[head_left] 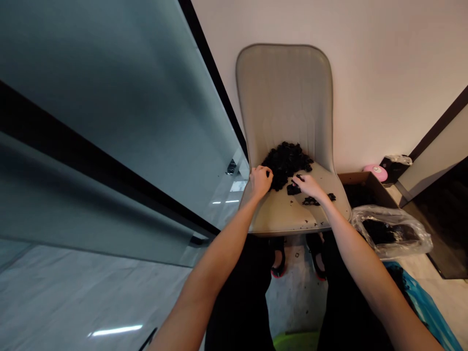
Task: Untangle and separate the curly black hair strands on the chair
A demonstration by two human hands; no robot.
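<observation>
A pile of small black pieces (285, 161) lies on the seat of a beige chair (285, 214) against the wall. My left hand (260, 180) rests at the pile's left edge with its fingers curled into the pieces. My right hand (309, 185) sits at the pile's front right, fingers pinched on a small black piece (293, 189). A few loose black pieces (310, 200) lie on the seat just beside that hand.
A clear plastic bag (393, 234) with dark contents lies on the floor at right, beside an open cardboard box (360, 187). A pink round object (376, 171) sits behind it. A blue bag (424, 302) is lower right. Glass panels (109, 146) fill the left.
</observation>
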